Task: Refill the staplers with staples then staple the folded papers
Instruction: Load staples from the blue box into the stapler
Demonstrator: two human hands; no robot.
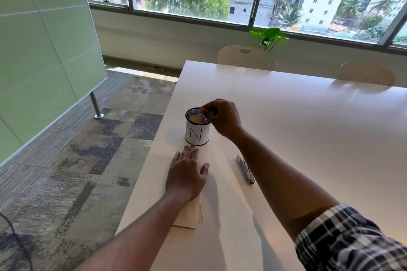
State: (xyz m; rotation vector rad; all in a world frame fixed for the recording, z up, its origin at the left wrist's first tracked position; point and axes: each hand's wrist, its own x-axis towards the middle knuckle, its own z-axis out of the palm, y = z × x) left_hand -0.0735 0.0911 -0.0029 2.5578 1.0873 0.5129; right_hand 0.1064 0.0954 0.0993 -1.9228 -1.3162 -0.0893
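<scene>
A long white rectangular table (pixel 308 138) fills the right of the view, its left edge running diagonally from the far corner toward the camera, with patchy grey carpet floor (pixel 88 149) open beside it. Most of the tabletop to the right and beyond lies bare, up to two cream chair backs (pixel 245 57) at the far edge. A pale green partition panel (pixel 44 39) on a metal leg stands well apart on the left. Near the table's left edge lie folded cream papers (pixel 191 213), close to that edge; the left hand (pixel 187 174) rests flat on them with fingers straight, fingertips just short of a black mesh cup wrapped in white paper marked "N" (pixel 197 133). The right hand (pixel 222 116) hovers at the cup's rim, fingers curled in a pinch on something small that cannot be made out. A slim silver metal stapler (pixel 245 169) lies flat between the two forearms, apart from both.
</scene>
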